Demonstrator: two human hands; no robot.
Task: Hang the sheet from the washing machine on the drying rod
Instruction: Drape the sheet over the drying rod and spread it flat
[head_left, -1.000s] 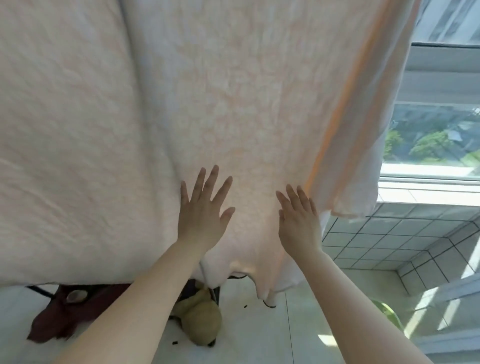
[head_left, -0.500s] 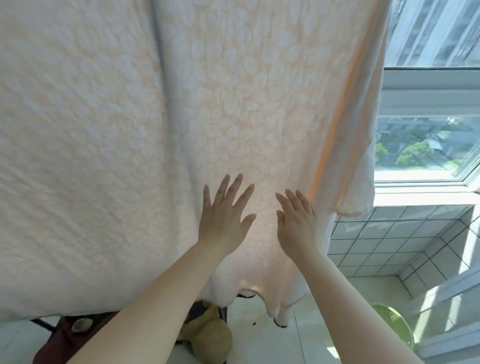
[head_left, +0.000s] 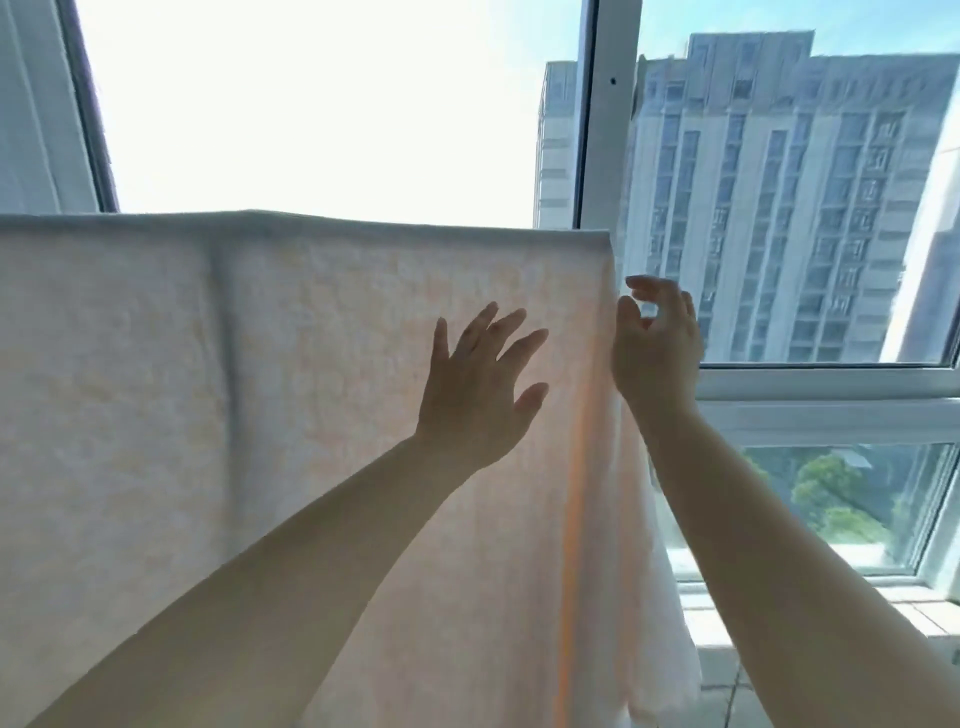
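Pale peach cloth filled the lower left: the sheet (head_left: 260, 415) hung folded over a straight top line, and the drying rod itself was hidden under that fold, so nothing of it could be made out. The sheet ran off the left and bottom edges, its lower hem out of view. An orange stripe (head_left: 574, 519) ran down it, just below and right of the left hand's thumb.

The left hand (head_left: 475, 384) was up against the sheet, fingers (head_left: 511, 343) spread wide and straight, gripping nothing; whether the palm actually pressed the cloth could not be told, the hand being a dark shape against the light. The right hand (head_left: 657, 348) sat at the sheet's right edge, just below its top corner, fingers loosely curled with the thumb near the cloth's border; whether it pinched the edge or merely hovered beside it could not be told.

Beyond the right hand's fingertips stood the window frame (head_left: 597, 130) and a tall apartment block (head_left: 779, 208); above the left hand's fingers the sky was blown out white. Green trees (head_left: 831, 493) showed low, right of the right forearm. No writing or labels were readable anywhere
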